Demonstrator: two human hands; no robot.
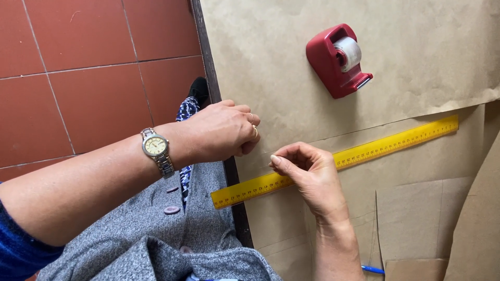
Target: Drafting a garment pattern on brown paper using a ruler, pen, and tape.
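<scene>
While the long yellow flat ruler (pixel 338 158) lies slanted across the brown kraft paper sheet (pixel 416 67), the right hand (pixel 307 174) rests on its lower part, fingers curled and pinched shut; whether they grip anything I cannot tell. The left hand (pixel 221 130), loosely closed and holding nothing visible, sits at the dark table edge (pixel 237 208). Pressing the ruler flat near its middle would likely keep it from swivelling. The red tape dispenser (pixel 338 60) stands well apart, leaving open paper between.
</scene>
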